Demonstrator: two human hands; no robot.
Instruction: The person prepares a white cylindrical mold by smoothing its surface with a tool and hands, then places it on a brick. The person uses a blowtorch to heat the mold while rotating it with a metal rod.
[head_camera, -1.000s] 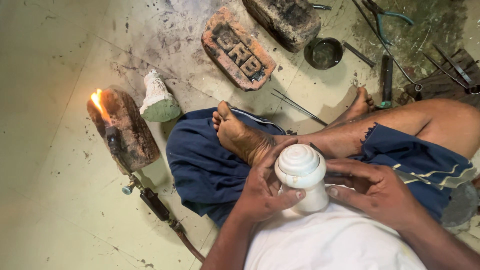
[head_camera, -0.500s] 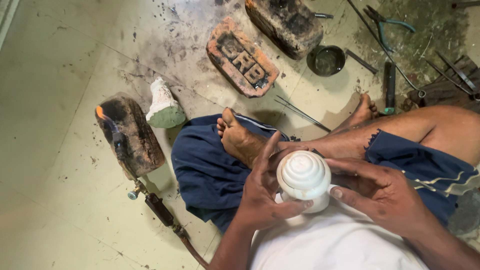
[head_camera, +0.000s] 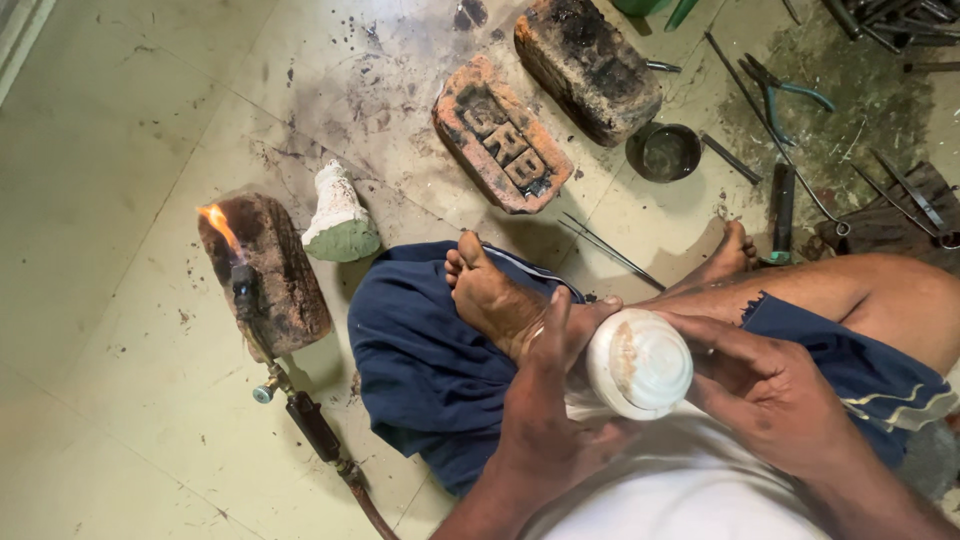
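I sit cross-legged on the floor and hold a white round ribbed container (head_camera: 640, 362) over my lap. My left hand (head_camera: 545, 400) cups it from the left side, thumb up along its edge. From the right, my right hand (head_camera: 770, 385) grips it, fingers laid against its side. The container's rounded top faces the camera and shows a brownish smear. My bare foot (head_camera: 490, 295) rests on my blue shorts just left of the hands.
A lit gas torch (head_camera: 245, 290) lies on a charred brick (head_camera: 270, 265) at left, its hose running toward me. A white lump (head_camera: 338, 215), two bricks (head_camera: 500, 135), a small dark bowl (head_camera: 665, 152), pliers (head_camera: 785, 95) and metal rods lie ahead.
The container has tilted so its top faces up toward the camera, and both hands have shifted slightly right around it. The view has drifted.
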